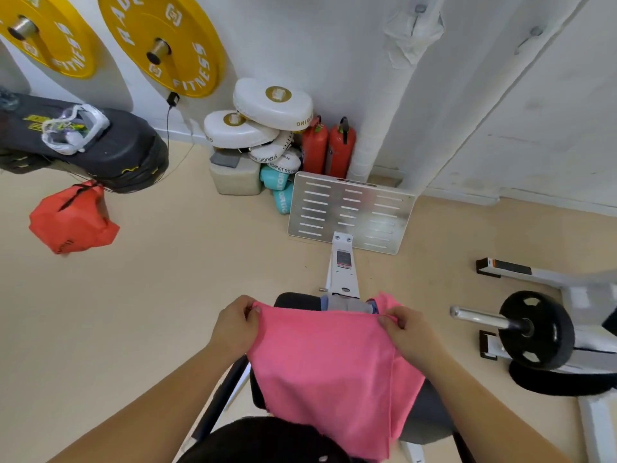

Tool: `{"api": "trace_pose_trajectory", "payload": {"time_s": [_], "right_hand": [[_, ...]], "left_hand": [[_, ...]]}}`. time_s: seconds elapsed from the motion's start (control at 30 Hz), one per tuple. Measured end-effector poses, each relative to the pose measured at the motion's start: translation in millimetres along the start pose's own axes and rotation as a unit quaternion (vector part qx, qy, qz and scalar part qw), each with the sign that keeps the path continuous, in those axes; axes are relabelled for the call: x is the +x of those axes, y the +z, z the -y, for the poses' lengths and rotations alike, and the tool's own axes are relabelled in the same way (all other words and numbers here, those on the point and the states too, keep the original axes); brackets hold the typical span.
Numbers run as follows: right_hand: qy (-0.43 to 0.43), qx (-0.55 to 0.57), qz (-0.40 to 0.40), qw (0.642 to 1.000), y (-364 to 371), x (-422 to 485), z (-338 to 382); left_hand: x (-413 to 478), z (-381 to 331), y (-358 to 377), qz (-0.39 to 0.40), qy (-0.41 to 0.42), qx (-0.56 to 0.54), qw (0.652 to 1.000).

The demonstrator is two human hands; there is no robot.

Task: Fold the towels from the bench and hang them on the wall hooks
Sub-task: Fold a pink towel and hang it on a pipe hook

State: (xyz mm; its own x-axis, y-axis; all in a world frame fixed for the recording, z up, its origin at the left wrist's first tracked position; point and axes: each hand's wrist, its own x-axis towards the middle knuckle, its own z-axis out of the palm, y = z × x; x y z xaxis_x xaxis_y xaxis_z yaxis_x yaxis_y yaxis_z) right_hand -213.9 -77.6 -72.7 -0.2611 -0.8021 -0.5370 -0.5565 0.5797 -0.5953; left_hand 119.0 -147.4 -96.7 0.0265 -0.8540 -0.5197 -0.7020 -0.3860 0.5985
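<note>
Above the bench [293, 300], the left hand [233, 325] and right hand [405, 332] each pinch a top corner of the pink towel [320, 372], hanging doubled. Folding seems unfinished; the wall hooks [420, 9] hold no coloured towel yet. An orange bag [71, 222], contents hidden, lies on the floor

Bright, even indoor light; shadows soft and faint. Mild glare on slotted metal plate [350, 212]. Strong wide-angle bending toward edges, wall lines curved. Slight overall softness; hands' edges somewhat blurred.
</note>
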Motion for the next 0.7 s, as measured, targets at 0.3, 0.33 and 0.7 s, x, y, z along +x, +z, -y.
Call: {"api": "trace_pose_trajectory", "payload": {"time_s": [0.3, 0.33, 0.7], "right_hand": [[0.02, -0.078, 0.074, 0.994, 25.9, 56.9, -18.8], [0.018, -0.085, 0.08, 0.993, 29.9, 59.2, -21.0], [0.063, -0.102, 0.175, 0.977, 42.6, 84.9, -20.1]], "left_hand": [[39.1, 4.0, 27.4, 0.036, -0.093, 0.074, 0.992], [40.5, 5.6, 30.6, 0.046, -0.1, 0.089, 0.99], [45.4, 11.8, 44.9, 0.069, -0.123, 0.064, 0.988]]}}
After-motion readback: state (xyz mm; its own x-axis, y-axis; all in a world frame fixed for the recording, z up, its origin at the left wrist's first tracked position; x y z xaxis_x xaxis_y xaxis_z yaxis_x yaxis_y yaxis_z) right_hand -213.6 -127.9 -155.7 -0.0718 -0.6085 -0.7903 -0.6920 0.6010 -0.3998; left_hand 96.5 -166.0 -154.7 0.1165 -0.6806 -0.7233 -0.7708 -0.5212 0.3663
